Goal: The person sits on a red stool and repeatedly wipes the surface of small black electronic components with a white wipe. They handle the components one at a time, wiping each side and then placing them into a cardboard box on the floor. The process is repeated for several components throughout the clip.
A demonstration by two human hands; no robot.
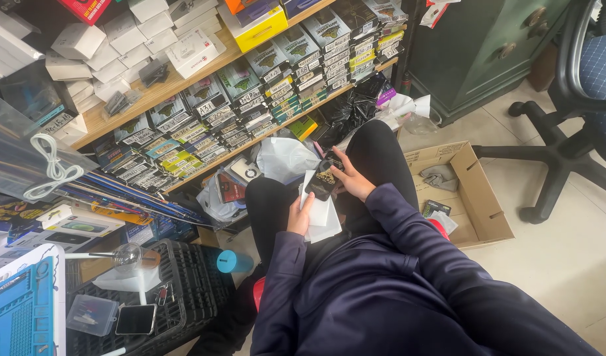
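The head view looks down on a person sitting in dark trousers and a dark blue top, with both hands raised over the lap. The right hand (353, 179) is closed around a dark, flat packet (321, 179), fingers wrapped over its upper edge. The left hand (300, 216) grips a stack of white sheets (319, 212) from the side, thumb on top; the stack rests on the thighs, just under the packet and touching it.

Ahead of the knees lies a white plastic bag (284, 158), with a black bag (351, 105) beyond it. A wooden shelf (174, 84) runs across the top, lined with rows of small boxes (263, 86) standing on edge and white boxes (118, 36) stacked above. To the person's right an open cardboard box (478, 198) sits on the tiled floor, holding a grey cloth (440, 177). An office chair (573, 99) stands further right. At the person's left a black crate (184, 290) carries a phone (135, 319) and a clear tub (90, 314), beside a blue mat (23, 310). A teal cap (234, 262) lies near the crate.
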